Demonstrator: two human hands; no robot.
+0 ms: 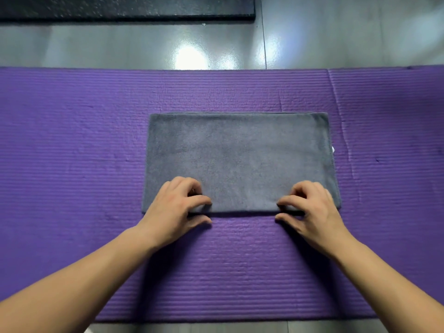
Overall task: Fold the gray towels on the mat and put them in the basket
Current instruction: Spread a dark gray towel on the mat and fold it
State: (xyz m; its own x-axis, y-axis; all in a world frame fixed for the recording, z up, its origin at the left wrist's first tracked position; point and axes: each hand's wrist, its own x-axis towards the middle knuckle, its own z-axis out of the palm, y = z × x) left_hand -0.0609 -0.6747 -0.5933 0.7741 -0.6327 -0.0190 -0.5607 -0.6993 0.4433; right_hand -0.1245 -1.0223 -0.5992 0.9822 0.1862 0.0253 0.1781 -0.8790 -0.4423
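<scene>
A gray towel [240, 152] is laid flat as a rectangle at the middle of the purple mat [72, 164], which is spread on a glossy floor [144, 44]. Its near edge is pinched by the left grip [175, 207] near the left corner and by the right grip [310, 210] near the right corner. The fingers are curled on top of the cloth and the thumbs are held low by the mat.

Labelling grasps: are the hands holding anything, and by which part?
Yes: left hand and right hand each pinch the gray towel by its near edge, inboard of the corners, as it lies on the purple mat.
</scene>
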